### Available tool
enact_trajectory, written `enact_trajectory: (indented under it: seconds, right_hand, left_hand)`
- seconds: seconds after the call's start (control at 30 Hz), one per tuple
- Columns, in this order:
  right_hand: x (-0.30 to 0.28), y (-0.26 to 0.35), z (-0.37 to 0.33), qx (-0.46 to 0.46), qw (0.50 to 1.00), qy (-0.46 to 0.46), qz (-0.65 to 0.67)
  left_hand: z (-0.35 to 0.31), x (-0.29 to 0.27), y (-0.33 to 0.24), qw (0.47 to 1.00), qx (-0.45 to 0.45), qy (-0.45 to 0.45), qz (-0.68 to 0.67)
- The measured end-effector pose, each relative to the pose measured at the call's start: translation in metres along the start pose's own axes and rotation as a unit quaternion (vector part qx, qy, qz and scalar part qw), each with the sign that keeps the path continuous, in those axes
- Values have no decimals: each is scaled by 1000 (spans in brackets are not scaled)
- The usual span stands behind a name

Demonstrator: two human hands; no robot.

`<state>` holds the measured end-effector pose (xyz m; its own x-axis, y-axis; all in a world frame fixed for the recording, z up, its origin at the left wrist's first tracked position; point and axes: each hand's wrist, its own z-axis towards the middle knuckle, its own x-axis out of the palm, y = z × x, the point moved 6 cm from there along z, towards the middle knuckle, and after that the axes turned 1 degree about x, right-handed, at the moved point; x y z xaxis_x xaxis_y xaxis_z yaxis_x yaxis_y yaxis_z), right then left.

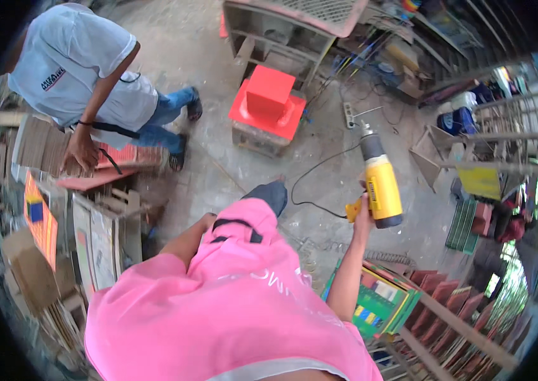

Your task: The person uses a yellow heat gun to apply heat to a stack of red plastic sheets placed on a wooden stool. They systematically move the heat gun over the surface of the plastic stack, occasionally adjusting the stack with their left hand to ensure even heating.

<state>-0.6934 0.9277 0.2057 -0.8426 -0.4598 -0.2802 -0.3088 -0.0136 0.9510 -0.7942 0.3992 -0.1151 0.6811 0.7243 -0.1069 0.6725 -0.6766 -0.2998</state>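
My right hand [362, 219] is raised at the right of centre, gripping the handle of a yellow corded power drill [383, 190]. Its grey nose points away from me, over the concrete floor. The drill's black cord [320, 166] trails across the floor toward my blue-jeaned knee [273, 193]. My left forearm [183, 244] shows beside my pink shirt [231, 305]. The left hand itself is hidden behind the shirt.
Another person in a white shirt and jeans [78, 63] bends at the upper left, one hand [80, 152] on stacked tiles. A red square block [269, 101] sits ahead on a low stand, a metal frame [282, 32] behind it. Green frames [377, 308] and red tile racks [446, 298] lie lower right.
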Motion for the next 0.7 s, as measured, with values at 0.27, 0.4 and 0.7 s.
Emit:
enact_trajectory:
  seconds: [0.27,0.4,0.7]
  right_hand:
    - [21,68,84,-151,963,221,-18]
    - [74,41,132,-102,917,384,-35]
    - [147,-130,219,32,918,394,-31]
  left_hand:
    - [29,90,-143,916,217,-61,331]
    - [-19,110,-271,954,213,-84,-193]
    - [-120,142,-202,876,129,-226,-407]
